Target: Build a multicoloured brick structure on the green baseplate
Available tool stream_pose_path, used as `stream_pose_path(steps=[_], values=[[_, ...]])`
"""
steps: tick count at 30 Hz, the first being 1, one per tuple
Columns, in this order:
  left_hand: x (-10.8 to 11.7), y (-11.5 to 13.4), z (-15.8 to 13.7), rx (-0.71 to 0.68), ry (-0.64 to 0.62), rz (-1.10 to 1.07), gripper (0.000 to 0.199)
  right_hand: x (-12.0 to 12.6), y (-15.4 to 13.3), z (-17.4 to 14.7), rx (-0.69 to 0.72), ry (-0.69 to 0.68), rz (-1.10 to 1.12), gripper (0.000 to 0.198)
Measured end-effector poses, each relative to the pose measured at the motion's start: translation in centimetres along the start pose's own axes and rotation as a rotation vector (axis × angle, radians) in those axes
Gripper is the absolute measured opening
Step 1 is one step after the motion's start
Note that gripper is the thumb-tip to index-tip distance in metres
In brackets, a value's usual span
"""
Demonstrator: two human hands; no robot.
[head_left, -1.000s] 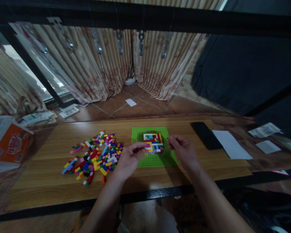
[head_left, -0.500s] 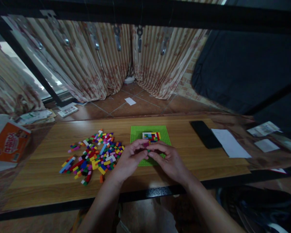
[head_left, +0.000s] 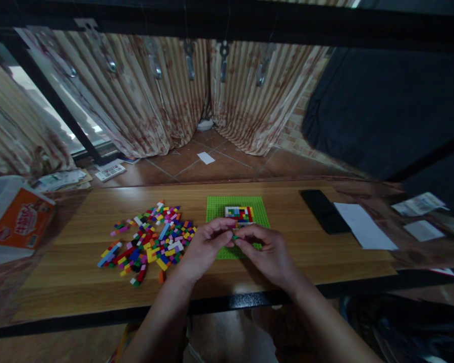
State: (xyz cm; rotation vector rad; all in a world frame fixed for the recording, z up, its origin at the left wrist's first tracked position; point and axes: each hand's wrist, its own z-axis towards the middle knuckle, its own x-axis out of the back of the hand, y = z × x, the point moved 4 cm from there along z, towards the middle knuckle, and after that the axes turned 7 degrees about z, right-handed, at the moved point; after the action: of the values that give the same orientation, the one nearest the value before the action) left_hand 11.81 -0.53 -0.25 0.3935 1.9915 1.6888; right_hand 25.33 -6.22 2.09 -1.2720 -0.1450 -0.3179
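Over the front part of a green studded baseplate [head_left: 216,205], both my hands meet with fingers closed. My right hand [head_left: 267,249] pinches a small green toy brick [head_left: 235,237] between thumb and fingertips. Touching or almost touching it, my left hand [head_left: 208,247] is closed with a bit of purple brick showing among its fingers; that piece is mostly hidden. Just beyond the fingertips, a low rectangular build of multicoloured bricks [head_left: 239,214] sits on the baseplate, with white, yellow and red along its edges. My hands hide its near side.
A loose pile of coloured bricks [head_left: 151,244] spreads over the left of the wooden table [head_left: 287,206]. To the right lie a black phone-like slab [head_left: 324,212] and white paper [head_left: 365,227]. Beyond the table's left edge stands a clear tub [head_left: 7,222] with an orange label.
The view has shifted slightly, so the table and its things appear a little further right. My hands remain together over the baseplate, the green brick still between the fingertips.
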Motion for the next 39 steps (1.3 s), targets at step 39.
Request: stream_pose_path(steps=[39], values=[[1.1,-1.6,0.9,-0.015,0.224,0.710,0.026,4.5,6.7,0.3,-0.350,0.173,0.101,0.013]])
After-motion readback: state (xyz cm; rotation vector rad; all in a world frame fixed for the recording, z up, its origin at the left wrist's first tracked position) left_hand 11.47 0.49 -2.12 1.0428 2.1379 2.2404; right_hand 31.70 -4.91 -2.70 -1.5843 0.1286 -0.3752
